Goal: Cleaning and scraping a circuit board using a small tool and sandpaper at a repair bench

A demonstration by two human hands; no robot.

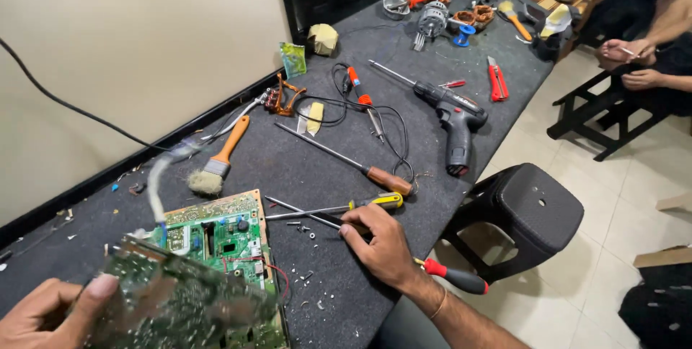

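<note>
Workbench: dark grey table (303, 169) along a cream wall, tools strewn over it.
Left hand (43, 313): closed on a blurred green circuit board (180, 302), lifted at the table's near edge.
Second board (223, 237): flat beneath it.
Right hand (382, 248): fingers resting on a black-shafted screwdriver (454, 277) near the table's right edge.
Beyond: yellow-handled screwdriver (378, 201), paintbrush (220, 162), cordless drill (454, 122).

Green circuit board (220, 237), orange-handled brush (220, 158), black-and-red drill (455, 118), yellow-and-black screwdriver (339, 208), dark grey table (303, 162).
</note>
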